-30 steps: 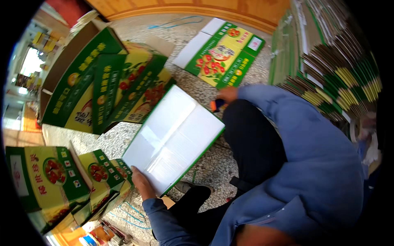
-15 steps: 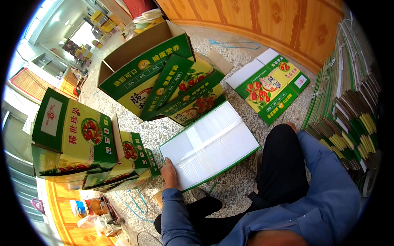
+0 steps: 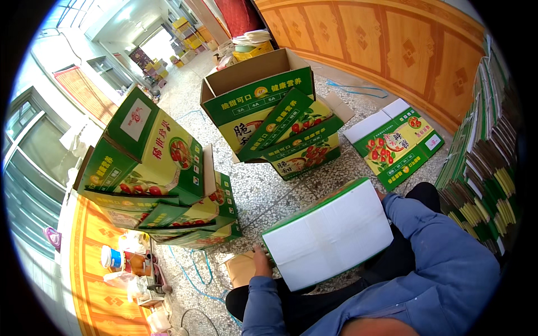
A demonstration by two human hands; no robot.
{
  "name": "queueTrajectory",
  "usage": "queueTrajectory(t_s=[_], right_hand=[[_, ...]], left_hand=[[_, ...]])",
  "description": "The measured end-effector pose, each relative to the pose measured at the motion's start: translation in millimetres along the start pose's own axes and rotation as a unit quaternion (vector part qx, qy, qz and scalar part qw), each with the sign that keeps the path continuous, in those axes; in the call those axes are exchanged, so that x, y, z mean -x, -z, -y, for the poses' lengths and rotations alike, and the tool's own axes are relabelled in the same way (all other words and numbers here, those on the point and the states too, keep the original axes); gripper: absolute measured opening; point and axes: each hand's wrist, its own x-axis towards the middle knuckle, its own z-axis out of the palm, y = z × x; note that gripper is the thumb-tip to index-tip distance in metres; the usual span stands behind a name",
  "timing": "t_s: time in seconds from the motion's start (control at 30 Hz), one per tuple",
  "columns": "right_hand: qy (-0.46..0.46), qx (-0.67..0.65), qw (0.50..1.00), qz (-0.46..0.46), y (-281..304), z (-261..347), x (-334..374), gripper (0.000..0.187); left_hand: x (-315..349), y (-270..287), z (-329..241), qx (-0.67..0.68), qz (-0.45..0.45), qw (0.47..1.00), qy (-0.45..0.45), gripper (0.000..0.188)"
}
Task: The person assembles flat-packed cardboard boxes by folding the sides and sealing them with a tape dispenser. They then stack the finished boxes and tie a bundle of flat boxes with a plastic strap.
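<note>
Right hand now up at the box's far-right corner above your legs, left hand by its left edge, can't tell either grip; support both sides evenly.

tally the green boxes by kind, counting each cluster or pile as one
Box between the left hand and right hand: 1
Standing clusters, left cluster and middle cluster: 2
Single flat box on the floor: 1
Pile of flattened boxes: 1
Total: 5
</note>
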Motion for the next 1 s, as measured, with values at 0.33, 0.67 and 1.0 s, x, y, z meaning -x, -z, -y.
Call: queueTrajectory(t_s=[0.33, 0.67, 1.0], right_hand=[[0.035, -0.093, 0.994, 0.037, -25.9, 20.1, 28.9, 0.037], [0.205, -0.213, 0.954, -0.055, -42.8, 27.3, 11.5, 0.047], [0.257, 0.689, 0.651, -0.188, 11.3, -27.3, -58.7, 0.025]], left_hand=[[-15.2, 17.0, -8.4, 0.135, 0.294, 0.899, -0.296, 0.051], [-19.0, 21.6, -12.6, 0.194, 0.181, 0.941, -0.208, 0.064], [66.7, 17.6, -77.1, -0.159, 0.06, 0.864, -0.475, 0.039]])
